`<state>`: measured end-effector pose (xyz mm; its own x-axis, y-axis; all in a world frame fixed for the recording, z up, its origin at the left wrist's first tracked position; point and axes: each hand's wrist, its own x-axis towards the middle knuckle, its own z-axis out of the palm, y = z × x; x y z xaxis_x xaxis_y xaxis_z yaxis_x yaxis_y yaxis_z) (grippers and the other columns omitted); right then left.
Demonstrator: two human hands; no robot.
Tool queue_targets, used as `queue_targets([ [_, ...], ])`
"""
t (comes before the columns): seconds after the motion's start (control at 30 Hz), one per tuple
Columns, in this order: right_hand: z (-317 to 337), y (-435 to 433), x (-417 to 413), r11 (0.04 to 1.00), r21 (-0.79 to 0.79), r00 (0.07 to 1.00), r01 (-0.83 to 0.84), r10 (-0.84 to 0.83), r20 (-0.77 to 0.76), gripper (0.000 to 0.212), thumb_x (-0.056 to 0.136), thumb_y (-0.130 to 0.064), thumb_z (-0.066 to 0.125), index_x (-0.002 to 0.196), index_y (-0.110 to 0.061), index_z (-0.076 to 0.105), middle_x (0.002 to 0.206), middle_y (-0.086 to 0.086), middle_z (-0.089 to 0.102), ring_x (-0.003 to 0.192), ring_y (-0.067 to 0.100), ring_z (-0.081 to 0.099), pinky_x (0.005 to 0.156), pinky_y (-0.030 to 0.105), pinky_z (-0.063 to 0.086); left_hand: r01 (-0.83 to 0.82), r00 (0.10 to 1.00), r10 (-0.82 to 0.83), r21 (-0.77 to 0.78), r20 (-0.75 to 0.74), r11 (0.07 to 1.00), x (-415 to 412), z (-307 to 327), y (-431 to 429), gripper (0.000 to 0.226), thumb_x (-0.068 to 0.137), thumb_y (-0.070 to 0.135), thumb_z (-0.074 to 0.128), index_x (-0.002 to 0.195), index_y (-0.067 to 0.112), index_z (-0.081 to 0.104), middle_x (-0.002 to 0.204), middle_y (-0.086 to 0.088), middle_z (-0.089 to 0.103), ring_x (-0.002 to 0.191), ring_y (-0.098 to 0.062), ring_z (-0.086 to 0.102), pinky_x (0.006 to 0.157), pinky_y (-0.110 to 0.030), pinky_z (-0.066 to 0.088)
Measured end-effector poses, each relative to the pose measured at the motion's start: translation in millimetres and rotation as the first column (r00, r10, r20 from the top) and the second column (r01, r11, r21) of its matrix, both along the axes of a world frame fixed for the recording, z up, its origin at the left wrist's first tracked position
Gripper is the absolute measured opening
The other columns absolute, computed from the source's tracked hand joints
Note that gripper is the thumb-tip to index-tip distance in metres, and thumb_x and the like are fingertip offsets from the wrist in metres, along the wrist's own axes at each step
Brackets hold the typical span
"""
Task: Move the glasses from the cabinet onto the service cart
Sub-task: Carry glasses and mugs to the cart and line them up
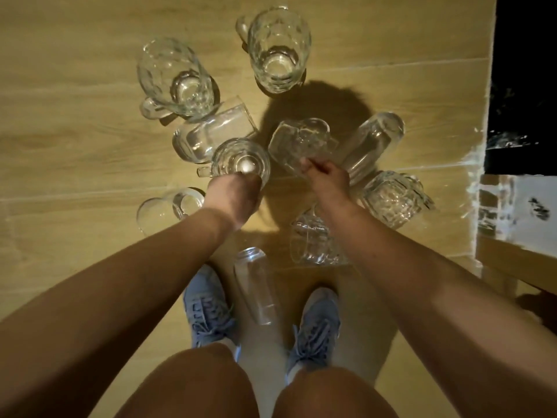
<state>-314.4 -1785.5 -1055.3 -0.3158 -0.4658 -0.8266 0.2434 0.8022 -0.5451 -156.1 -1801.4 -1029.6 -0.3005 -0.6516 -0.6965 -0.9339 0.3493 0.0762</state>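
Several clear glasses and mugs stand on a pale wooden surface (pixel 75 131) below me. My left hand (pixel 233 200) reaches down and grips the near rim of a dimpled mug (pixel 241 161). My right hand (pixel 327 181) holds a faceted glass (pixel 298 143) by its near edge, tilted away from me. Two large handled mugs stand farther off, one at the back left (pixel 174 79), one at the back centre (pixel 278 49). A tall smooth glass (pixel 372 146) stands to the right of my right hand.
More glasses ring my hands: a plain tumbler (pixel 211 131), a round glass (pixel 168 206) at the left, a ribbed mug (pixel 394 197) at the right, a tall glass (pixel 257 285) between my blue shoes. A dark panel (pixel 524 86) and a white ledge (pixel 518 212) stand at the right edge.
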Motion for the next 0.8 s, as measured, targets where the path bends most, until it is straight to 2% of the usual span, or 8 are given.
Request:
queue_targets([
  [0.1,-1.9,1.0,4.9,0.994,-0.023,0.989,0.111,-0.108,0.101,0.016,0.088,0.000,0.061,0.084,-0.015,0.060,0.084,-0.003,0.065,0.081,0.010,0.065,0.082,0.019,0.053,0.034,0.999,-0.034,0.000,0.017,0.999,-8.5,3.9,-0.1,0.022,0.093,0.007,0.042,0.099,0.008,0.062,0.085,-0.009,0.063,0.085,-0.031,0.064,0.065,-0.032,0.049],
  [0.17,-2.5,2.2,5.0,0.992,-0.030,0.988,0.122,-0.119,0.100,0.018,0.087,0.003,0.061,0.082,-0.014,0.059,0.083,-0.002,0.065,0.076,0.008,0.066,0.083,0.021,0.054,0.090,0.995,-0.089,-0.007,0.039,0.996,-10.8,8.9,2.4,0.022,0.093,0.004,0.041,0.092,0.010,0.062,0.081,-0.005,0.060,0.082,-0.029,0.064,0.060,-0.031,0.044],
  [0.33,19.3,11.6,4.0,0.998,-0.045,0.998,0.040,-0.037,0.049,0.018,0.086,0.001,0.064,0.079,-0.016,0.060,0.081,0.000,0.066,0.077,0.010,0.066,0.085,0.024,0.053,0.225,0.971,-0.224,0.002,0.079,0.974,-6.0,37.3,10.4,0.026,0.098,0.011,0.039,0.114,0.016,0.060,0.112,-0.006,0.062,0.100,-0.028,0.062,0.066,-0.030,0.038],
  [0.4,41.9,15.4,3.5,0.999,-0.045,1.000,-0.002,0.004,0.028,0.020,0.086,0.001,0.063,0.077,-0.016,0.059,0.081,0.001,0.065,0.077,0.011,0.065,0.081,0.022,0.053,0.235,0.968,-0.234,0.003,0.095,0.972,-4.4,59.9,14.3,0.026,0.098,0.012,0.039,0.116,0.017,0.057,0.113,-0.005,0.062,0.101,-0.026,0.062,0.066,-0.030,0.038],
  [0.53,102.2,19.0,0.5,0.995,-0.038,0.995,-0.089,0.087,-0.043,0.024,0.084,0.001,0.067,0.073,-0.020,0.061,0.090,0.008,0.068,0.092,0.025,0.066,0.090,0.033,0.052,0.248,0.963,-0.244,-0.019,0.118,0.969,-1.7,121.8,16.6,0.026,0.098,0.010,0.040,0.116,0.017,0.058,0.109,-0.004,0.063,0.098,-0.025,0.063,0.068,-0.030,0.046],
  [0.63,162.0,18.2,-3.1,0.980,-0.050,0.975,-0.191,0.183,-0.130,0.018,0.082,-0.002,0.070,0.076,-0.018,0.065,0.091,0.007,0.069,0.088,0.017,0.066,0.084,0.024,0.052,0.218,0.957,-0.221,0.035,0.188,0.975,-5.0,178.1,10.4,0.028,0.096,0.008,0.045,0.120,0.014,0.057,0.111,-0.006,0.062,0.102,-0.025,0.063,0.067,-0.031,0.044],
  [0.73,234.1,11.0,-6.5,0.881,-0.008,0.846,-0.473,0.452,-0.283,0.007,0.085,-0.007,0.068,0.086,-0.012,0.072,0.081,-0.005,0.065,0.073,0.004,0.058,0.061,0.002,0.042,0.258,0.937,-0.260,0.041,0.235,0.965,-6.7,238.3,4.5,0.030,0.095,0.010,0.049,0.125,0.009,0.053,0.113,-0.010,0.062,0.102,-0.027,0.063,0.068,-0.036,0.048],
  [0.8,287.1,5.9,-5.7,0.736,0.070,0.666,-0.673,0.645,-0.374,0.010,0.087,-0.011,0.064,0.082,-0.014,0.072,0.076,-0.007,0.063,0.068,0.005,0.054,0.056,0.007,0.040,0.187,0.962,-0.187,0.022,0.197,0.982,0.6,288.0,4.2,0.030,0.095,0.010,0.048,0.124,0.012,0.055,0.111,-0.009,0.063,0.098,-0.026,0.064,0.066,-0.033,0.046],
])
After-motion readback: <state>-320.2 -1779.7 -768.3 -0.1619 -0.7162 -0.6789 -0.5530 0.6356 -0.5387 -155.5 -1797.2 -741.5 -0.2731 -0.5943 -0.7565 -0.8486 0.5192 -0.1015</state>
